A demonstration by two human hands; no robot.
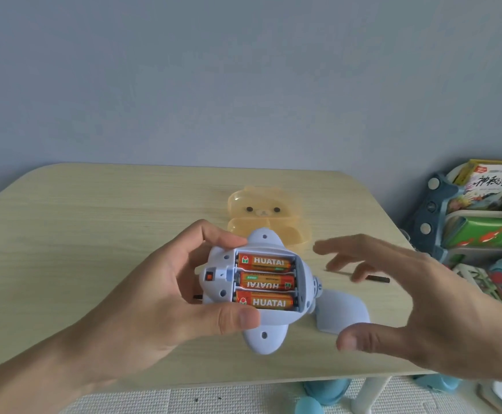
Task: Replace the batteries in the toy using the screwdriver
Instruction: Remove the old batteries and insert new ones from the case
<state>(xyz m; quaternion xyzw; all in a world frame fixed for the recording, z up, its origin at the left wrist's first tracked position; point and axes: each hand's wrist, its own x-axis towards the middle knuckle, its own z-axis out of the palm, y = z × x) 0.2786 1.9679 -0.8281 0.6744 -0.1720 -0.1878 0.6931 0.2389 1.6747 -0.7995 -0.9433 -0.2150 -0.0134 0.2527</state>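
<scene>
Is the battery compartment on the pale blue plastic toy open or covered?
Open: the pale blue plastic toy, held in the left hand, shows three orange batteries uncovered in its compartment.

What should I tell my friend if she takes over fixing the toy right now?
Left hand: holds the light blue toy upside down above the table, thumb and fingers on its body.
Right hand: open, empty, hovering beside the toy.
Batteries: three orange ones sit in the open compartment, the middle one reversed.
A dark, thin object, maybe the screwdriver, lies on the table behind the right hand.
An orange bear-shaped box lies open behind the toy.
Done: cover off, compartment filled.
Left: refit the cover and screw it shut. The cover is not clearly visible.
</scene>
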